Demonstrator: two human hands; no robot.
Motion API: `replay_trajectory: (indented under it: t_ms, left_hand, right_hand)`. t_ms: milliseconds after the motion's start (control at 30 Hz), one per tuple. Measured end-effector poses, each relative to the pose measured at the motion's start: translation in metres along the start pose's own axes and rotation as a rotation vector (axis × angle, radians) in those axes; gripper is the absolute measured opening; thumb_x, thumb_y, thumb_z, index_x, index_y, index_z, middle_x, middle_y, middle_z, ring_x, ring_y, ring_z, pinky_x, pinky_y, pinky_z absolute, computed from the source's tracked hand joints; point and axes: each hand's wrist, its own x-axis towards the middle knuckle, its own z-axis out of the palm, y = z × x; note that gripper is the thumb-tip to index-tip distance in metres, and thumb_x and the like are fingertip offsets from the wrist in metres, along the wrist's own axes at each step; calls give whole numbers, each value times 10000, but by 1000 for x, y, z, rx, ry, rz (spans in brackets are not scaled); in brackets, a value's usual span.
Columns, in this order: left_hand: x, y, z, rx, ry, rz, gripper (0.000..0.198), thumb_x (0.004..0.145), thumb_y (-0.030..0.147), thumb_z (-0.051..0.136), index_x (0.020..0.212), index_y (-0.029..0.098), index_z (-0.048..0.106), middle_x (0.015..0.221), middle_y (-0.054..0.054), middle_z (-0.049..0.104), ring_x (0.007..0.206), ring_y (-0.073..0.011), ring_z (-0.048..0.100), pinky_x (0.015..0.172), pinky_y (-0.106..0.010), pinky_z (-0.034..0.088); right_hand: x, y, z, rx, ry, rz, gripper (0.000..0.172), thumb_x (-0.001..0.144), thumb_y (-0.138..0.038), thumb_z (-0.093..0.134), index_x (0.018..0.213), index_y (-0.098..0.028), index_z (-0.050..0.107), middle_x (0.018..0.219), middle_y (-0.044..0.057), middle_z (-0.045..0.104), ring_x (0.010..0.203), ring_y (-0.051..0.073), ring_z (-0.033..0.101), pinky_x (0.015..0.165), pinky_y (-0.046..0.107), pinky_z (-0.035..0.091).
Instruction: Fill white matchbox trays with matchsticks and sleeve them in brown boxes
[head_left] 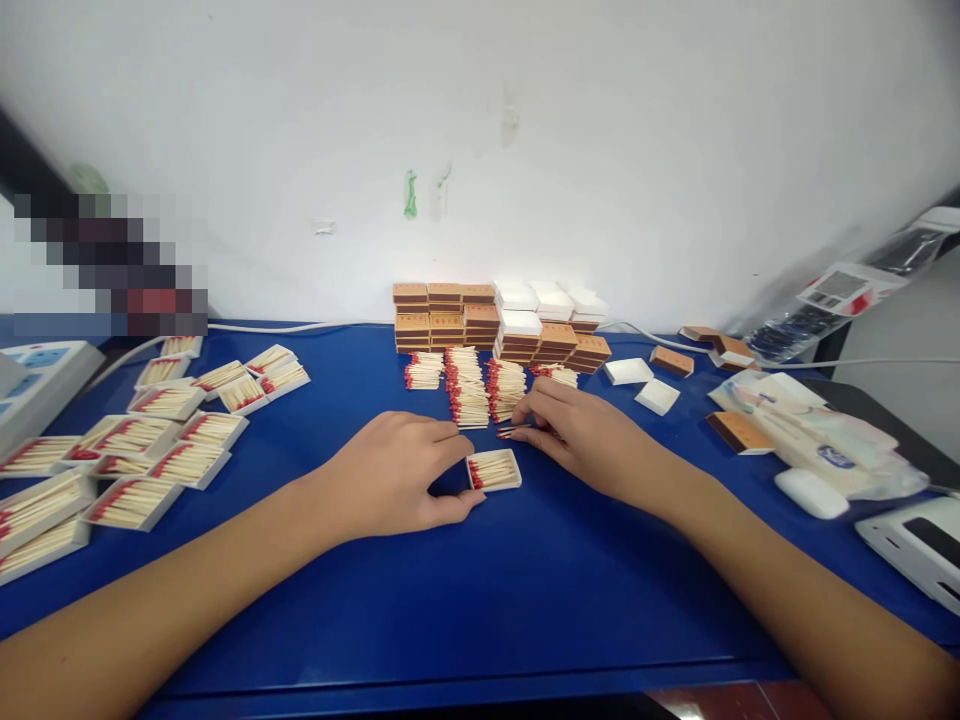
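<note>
A white matchbox tray (496,482) with red-tipped matches in it lies on the blue table between my hands. My left hand (397,472) rests at its left end, thumb at the near corner and forefinger at the far corner, gripping it lightly. Just beyond the tray, my right hand (574,430) has thumb and forefinger pinched on a few matches (507,432). Rows of loose matches (467,390) lie in front of both hands, with another pile (424,371) to their left. Part of a further pile (559,374) is hidden behind my right hand.
Brown matchboxes (446,330) are stacked against the wall, with white trays (517,296) on top. Several filled trays (161,460) cover the left side. Two trays (628,372), a loose matchbox (739,432), a plastic packet (832,445) and a white device (919,545) lie right.
</note>
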Motion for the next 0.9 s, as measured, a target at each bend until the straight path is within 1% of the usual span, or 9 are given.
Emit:
replay_trajectory:
  t_ms: [67, 167, 333, 433, 533, 633, 733, 900]
  left_hand:
    - [0, 0, 0, 1, -2, -4, 312, 984, 461, 642, 1037, 180, 767, 778, 7, 687, 682, -175, 655, 672, -324, 454]
    - [1, 0, 0, 7, -3, -7, 304, 986, 453, 640, 1031, 181, 767, 783, 6, 691, 688, -175, 658, 675, -327, 455]
    - [1, 0, -1, 7, -10, -6, 315, 987, 463, 638, 1035, 179, 768, 778, 7, 683, 691, -175, 657, 685, -330, 470]
    - [1, 0, 0, 11, -7, -5, 310, 986, 457, 640, 1028, 178, 766, 770, 10, 679, 683, -174, 654, 678, -332, 472]
    - [1, 0, 0, 14, -2, -1, 303, 986, 458, 639, 1023, 183, 761, 772, 9, 681, 684, -170, 654, 674, -328, 471]
    - [1, 0, 0, 14, 2, 3, 302, 989, 460, 633, 1019, 185, 756, 782, 7, 687, 686, -166, 655, 671, -325, 472]
    - [1, 0, 0, 17, 3, 3, 295, 987, 454, 635, 1012, 185, 754, 775, 7, 687, 683, -168, 657, 668, -322, 469]
    - [0, 1, -1, 19, 3, 0, 292, 986, 460, 638, 1014, 192, 750, 777, 8, 691, 690, -164, 661, 679, -312, 472]
  right_hand:
    - [-1, 0, -2, 22, -31, -2, 78, 1055, -247, 590, 1009, -210, 641, 986, 61, 635, 827, 205, 634, 699, 321, 499]
    - [-1, 1, -4, 36, -63, -4, 125, 1058, -224, 569, 971, -210, 658, 997, 68, 634, 840, 204, 643, 714, 320, 507]
    - [-1, 2, -1, 16, -75, -7, 144, 1062, -206, 551, 937, -210, 622, 981, 63, 636, 825, 198, 639, 707, 311, 497]
    - [-1, 1, 2, -5, -72, -12, 126, 1071, -199, 537, 962, -204, 601, 996, 66, 633, 842, 203, 635, 727, 323, 498]
    - [-1, 0, 3, -10, -40, -21, 97, 1068, -200, 550, 978, -209, 585, 1009, 66, 640, 850, 205, 631, 719, 324, 488]
    - [0, 0, 2, 13, -21, -22, 56, 1061, -199, 570, 1017, -219, 599, 1012, 62, 645, 870, 208, 637, 725, 319, 491]
    - [1, 0, 2, 22, -40, -23, 86, 1066, -196, 558, 1004, -218, 613, 1002, 63, 639, 874, 210, 641, 734, 320, 501]
    - [0, 1, 2, -13, -45, -22, 111, 1072, -192, 533, 976, -216, 585, 1005, 73, 648, 863, 215, 642, 733, 333, 506]
